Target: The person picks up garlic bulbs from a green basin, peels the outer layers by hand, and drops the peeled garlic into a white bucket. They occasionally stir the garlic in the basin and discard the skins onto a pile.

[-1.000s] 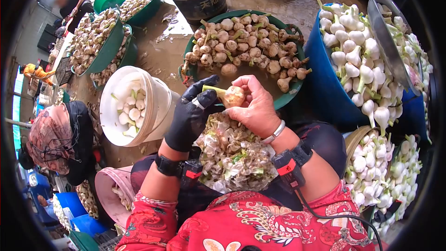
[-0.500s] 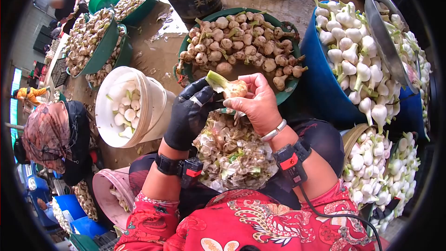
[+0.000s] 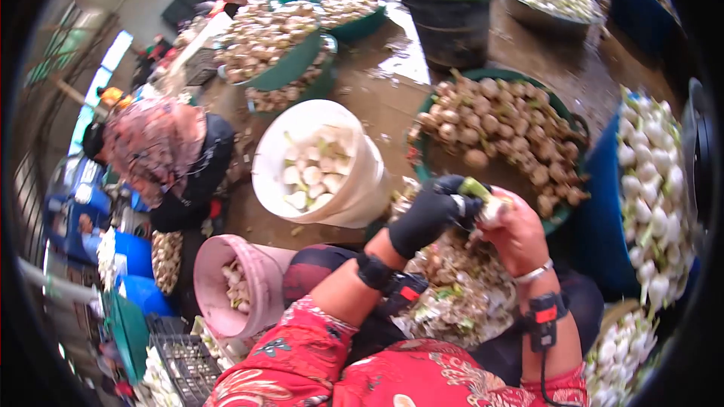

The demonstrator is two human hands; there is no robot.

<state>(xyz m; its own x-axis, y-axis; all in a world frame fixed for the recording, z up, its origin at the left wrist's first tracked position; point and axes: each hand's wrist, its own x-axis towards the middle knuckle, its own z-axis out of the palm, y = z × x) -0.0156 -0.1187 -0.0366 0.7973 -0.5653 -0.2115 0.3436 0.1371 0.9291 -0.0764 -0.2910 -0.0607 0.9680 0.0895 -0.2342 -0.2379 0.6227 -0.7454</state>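
Note:
A garlic bulb [image 3: 493, 212] with a green stem is held up in front of me, above a heap of peeled garlic skins [image 3: 460, 294] in my lap. My right hand [image 3: 520, 237], bare with a bracelet at the wrist, has its fingers closed round the bulb. My left hand [image 3: 430, 218] wears a black glove with a pale band on one finger. Its curled fingers press against the bulb's stem side; the fingertips are partly hidden and blurred. Just beyond both hands is a green tub [image 3: 562, 215] of unpeeled brownish garlic.
A white bucket [image 3: 369, 188] with white bulbs stands to the left, a pink bucket [image 3: 207, 286] nearer me. At right is a blue tub [image 3: 599, 211] heaped with white garlic. Another person in a patterned head covering [image 3: 154, 139] bends at left. Green tubs [image 3: 283, 68] stand farther back.
My view has swung left, so everything sits farther right in it. The bulb between my hands has turned and shows a whiter surface than the brownish skin before.

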